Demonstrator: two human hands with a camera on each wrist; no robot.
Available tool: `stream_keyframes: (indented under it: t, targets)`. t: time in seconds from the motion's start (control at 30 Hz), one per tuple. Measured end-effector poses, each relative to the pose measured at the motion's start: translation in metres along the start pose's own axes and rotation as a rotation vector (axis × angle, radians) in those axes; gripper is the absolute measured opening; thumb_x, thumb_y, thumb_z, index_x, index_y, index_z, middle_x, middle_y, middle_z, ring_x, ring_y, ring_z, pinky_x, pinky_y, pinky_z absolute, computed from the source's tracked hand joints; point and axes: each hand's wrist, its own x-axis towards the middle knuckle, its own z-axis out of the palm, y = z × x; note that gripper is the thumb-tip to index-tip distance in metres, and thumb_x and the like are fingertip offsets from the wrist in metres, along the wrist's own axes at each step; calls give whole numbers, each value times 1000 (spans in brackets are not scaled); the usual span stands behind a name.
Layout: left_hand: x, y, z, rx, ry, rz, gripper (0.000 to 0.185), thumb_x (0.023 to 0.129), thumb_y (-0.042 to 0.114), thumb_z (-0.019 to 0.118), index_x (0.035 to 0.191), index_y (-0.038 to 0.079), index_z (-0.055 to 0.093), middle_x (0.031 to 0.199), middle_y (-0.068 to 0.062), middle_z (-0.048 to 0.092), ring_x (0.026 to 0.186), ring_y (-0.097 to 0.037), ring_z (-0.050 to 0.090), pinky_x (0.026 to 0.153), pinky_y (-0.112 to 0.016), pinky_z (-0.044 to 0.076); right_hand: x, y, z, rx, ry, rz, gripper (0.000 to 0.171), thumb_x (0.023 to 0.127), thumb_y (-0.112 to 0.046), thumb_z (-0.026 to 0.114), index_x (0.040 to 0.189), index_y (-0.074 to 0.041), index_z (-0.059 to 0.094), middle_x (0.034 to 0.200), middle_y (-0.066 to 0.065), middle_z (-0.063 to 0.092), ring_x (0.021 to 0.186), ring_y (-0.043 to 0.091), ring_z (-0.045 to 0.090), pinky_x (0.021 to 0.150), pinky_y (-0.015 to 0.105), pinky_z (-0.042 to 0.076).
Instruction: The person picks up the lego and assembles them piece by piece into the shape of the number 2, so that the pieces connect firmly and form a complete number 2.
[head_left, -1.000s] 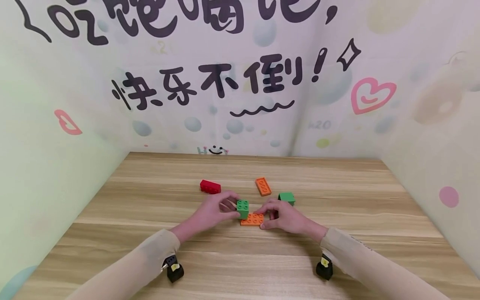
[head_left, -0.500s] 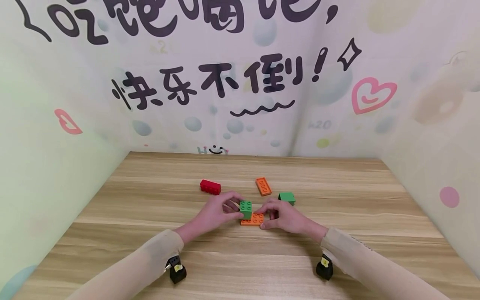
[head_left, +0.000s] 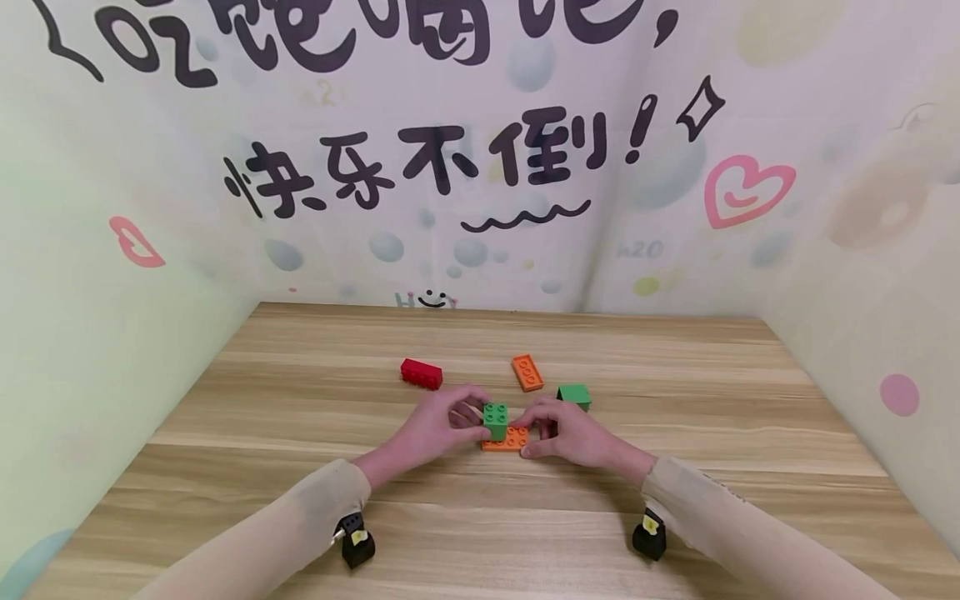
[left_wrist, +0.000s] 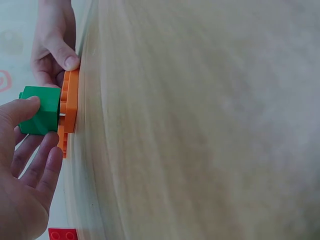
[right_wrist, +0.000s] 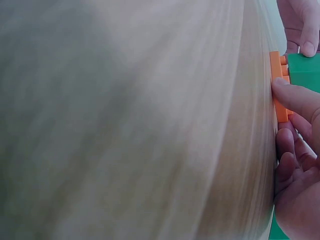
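My left hand (head_left: 435, 429) pinches a green square toy brick (head_left: 496, 422), studs up, between thumb and fingers. Beneath it, an orange flat toy brick (head_left: 517, 437) lies on the table with its studs upward. The thumb and fingers of my right hand (head_left: 576, 435) grip that orange brick at its right end. In the left wrist view the green brick (left_wrist: 46, 117) stands close over the orange studs, a narrow gap showing between them. From the right wrist, my thumb presses the side of the orange brick (right_wrist: 275, 65), and the green brick (right_wrist: 302, 70) sits right at its studs.
Behind my left hand lies a red brick (head_left: 422, 374) on its side. Farther back is a second orange flat brick (head_left: 527, 372), hollow side up. Another green brick (head_left: 574, 396) rests just behind my right hand. A printed cloth (head_left: 360, 250) hangs behind the wooden table (head_left: 525, 533).
My left hand has carried the green brick a little to the right, farther over the orange flat brick. My right hand keeps its grip in the same place.
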Motion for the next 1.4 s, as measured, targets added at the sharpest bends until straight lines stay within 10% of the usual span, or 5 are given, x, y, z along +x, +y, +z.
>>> stream_keyframes:
  t: [1.4]
  targets:
    - [-5, -2, -3, -18, -20, 3, 30, 90, 21, 74, 118, 18, 66, 117, -1, 69, 98, -12, 68, 85, -23, 57, 1, -2, -1, -3, 1, 18, 34, 83, -24, 80, 115, -20, 72, 97, -2, 62, 74, 7, 51, 65, 20, 45]
